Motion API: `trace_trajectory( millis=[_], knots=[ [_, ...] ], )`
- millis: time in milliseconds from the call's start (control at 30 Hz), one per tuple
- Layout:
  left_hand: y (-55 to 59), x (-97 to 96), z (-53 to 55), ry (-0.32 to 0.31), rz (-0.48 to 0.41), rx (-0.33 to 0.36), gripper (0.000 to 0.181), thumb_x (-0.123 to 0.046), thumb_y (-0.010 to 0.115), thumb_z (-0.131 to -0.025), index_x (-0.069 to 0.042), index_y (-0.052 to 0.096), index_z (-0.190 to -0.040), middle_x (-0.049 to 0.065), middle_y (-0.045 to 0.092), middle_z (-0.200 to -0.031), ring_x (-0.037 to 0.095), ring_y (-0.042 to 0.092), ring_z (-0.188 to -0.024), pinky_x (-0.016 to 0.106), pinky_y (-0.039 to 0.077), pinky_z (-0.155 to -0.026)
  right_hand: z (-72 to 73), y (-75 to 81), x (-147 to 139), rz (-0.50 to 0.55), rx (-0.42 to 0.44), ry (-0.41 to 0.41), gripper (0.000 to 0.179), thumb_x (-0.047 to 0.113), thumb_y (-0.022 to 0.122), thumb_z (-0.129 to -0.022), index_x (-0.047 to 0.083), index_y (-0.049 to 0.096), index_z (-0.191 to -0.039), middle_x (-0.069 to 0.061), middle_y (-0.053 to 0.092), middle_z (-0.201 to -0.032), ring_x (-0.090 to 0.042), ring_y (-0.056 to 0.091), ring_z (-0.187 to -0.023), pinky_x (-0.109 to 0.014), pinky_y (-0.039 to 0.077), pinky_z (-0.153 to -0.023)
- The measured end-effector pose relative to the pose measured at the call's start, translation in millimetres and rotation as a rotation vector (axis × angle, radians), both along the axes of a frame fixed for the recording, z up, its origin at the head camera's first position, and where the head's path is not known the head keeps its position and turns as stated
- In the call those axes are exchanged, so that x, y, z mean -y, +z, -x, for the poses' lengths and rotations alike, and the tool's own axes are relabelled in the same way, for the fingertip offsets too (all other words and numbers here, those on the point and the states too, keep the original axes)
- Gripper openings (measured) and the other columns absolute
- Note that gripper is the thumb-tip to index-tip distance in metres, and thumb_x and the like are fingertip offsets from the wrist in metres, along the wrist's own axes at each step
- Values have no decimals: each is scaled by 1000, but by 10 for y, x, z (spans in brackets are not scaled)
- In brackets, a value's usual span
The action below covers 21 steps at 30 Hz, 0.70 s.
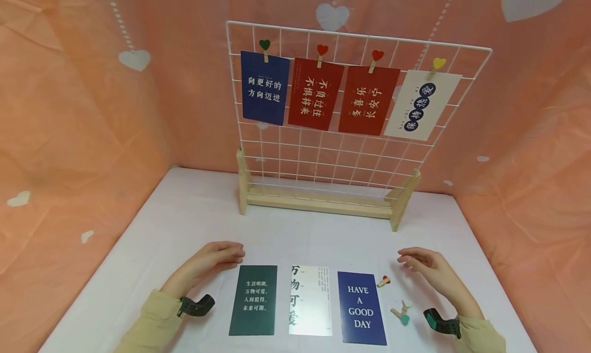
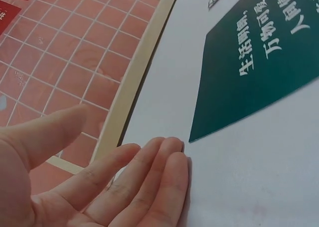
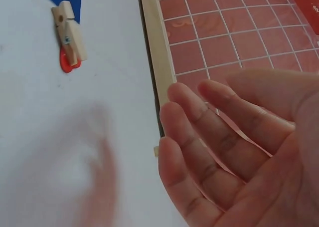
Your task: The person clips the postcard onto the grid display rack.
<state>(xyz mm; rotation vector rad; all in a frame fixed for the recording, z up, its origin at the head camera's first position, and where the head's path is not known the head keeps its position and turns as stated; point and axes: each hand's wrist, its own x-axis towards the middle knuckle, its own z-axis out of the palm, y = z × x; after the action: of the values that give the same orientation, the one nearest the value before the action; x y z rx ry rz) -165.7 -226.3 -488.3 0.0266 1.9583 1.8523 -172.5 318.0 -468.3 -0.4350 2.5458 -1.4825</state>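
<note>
My left hand (image 1: 214, 258) rests at the table's left, fingers loosely bent and holding nothing, just beyond the dark green card (image 1: 253, 300). Also bare, my right hand (image 1: 425, 266) hovers or rests near the wooden clips; whether it touches the table I cannot tell. Between the hands lie the green card, a white card (image 1: 310, 301) with Chinese characters and a blue card (image 1: 362, 308) reading HAVE A GOOD DAY. A red-heart clothespin (image 3: 69, 35) lies beside the blue card. Closer to me are a teal-heart clothespin (image 1: 402, 318) and a white-topped clothespin (image 1: 406, 306).
Behind the cards stands a white wire grid (image 1: 318, 153) on a wooden base (image 1: 318, 205). Heart clothespins hold a blue card (image 1: 264, 109), two red cards (image 1: 308, 118) and a cream card (image 1: 397, 122) on it. Pink cloth (image 1: 92, 112) with hearts surrounds the white table (image 1: 152, 224).
</note>
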Motion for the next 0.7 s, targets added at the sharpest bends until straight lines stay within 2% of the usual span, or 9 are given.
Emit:
trace_trajectory(
  millis=[167,400,700],
  knots=[
    [-6,21,-1,-12,10,-12,49,-17,55,-99,20,43,-128,22,61,-116,23,61,-104,35,51,-92,-47,-27,-4,-5,21,-14,30,13,57,-97,-7,60,-119,-20,66,-104,-26,65,-90,-28,56,-76],
    [14,20,-6,-21,39,-21,46,-15,56,-98,20,45,-126,20,63,-112,22,62,-100,33,52,-88,-82,-71,-23,21,101,-25,34,17,56,-98,-8,57,-122,-22,65,-107,-23,64,-90,-29,55,-76],
    [39,10,-38,-49,94,-56,38,-8,59,-95,20,53,-119,24,64,-110,24,65,-95,32,56,-80,-110,-147,-19,53,144,54,36,15,53,-99,-12,55,-123,-23,65,-107,-19,63,-84,-29,55,-72]
  ],
)
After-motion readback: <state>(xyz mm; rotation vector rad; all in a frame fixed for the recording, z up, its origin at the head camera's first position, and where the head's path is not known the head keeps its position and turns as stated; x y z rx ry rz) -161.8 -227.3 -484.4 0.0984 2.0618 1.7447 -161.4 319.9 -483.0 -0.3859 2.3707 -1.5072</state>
